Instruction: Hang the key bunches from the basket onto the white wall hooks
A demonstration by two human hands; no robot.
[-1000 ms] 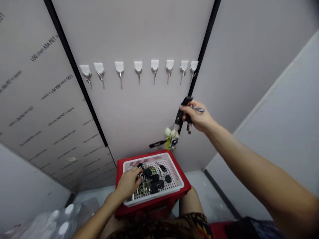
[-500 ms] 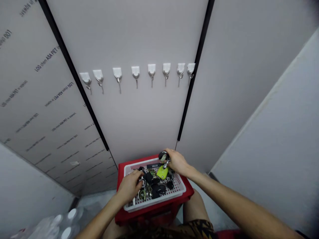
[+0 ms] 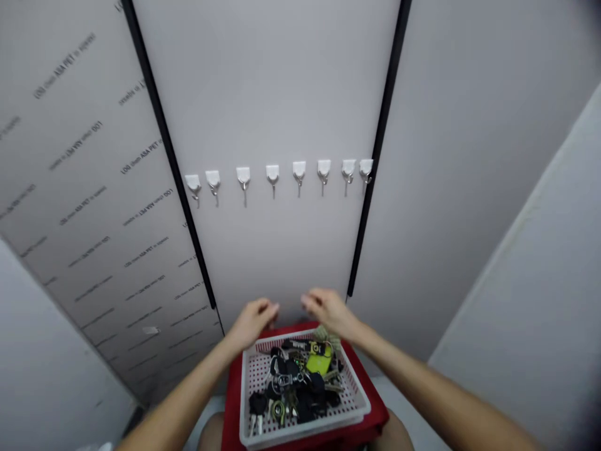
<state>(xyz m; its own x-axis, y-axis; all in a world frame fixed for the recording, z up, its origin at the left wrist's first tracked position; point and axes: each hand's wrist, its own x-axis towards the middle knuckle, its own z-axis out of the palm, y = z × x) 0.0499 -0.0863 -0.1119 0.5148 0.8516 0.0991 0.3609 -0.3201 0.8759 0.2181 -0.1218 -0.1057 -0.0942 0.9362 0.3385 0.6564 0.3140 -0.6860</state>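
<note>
My left hand [image 3: 253, 322] is raised over the far left side of a white plastic basket [image 3: 246, 401], its fingers curled together. My right hand [image 3: 331, 311] is above the basket's far right corner, with thumb and fingers pinched. Both sets of fingertips are blurred, and whatever they may hold is hidden. Just below my right hand is a pale green patterned piece [image 3: 326, 336]; whether it touches the hand I cannot tell. Inside the basket lies a pile of keys and black key fobs [image 3: 310, 391], with a yellow-green fob [image 3: 319, 362] and a black lettered strap [image 3: 298, 344].
The basket stands on a red-covered stool [image 3: 375, 410] between my knees. A row of several white wall hooks [image 3: 299, 169] is fixed to the grey panel ahead. Black strips [image 3: 385, 134] run down the panel's edges. A printed panel [image 3: 94, 188] is at the left.
Both hands have lifted from the basket's contents toward the wall. The black item in my right hand no longer shows there. The view has shifted, with the hooks lower in the picture.
</note>
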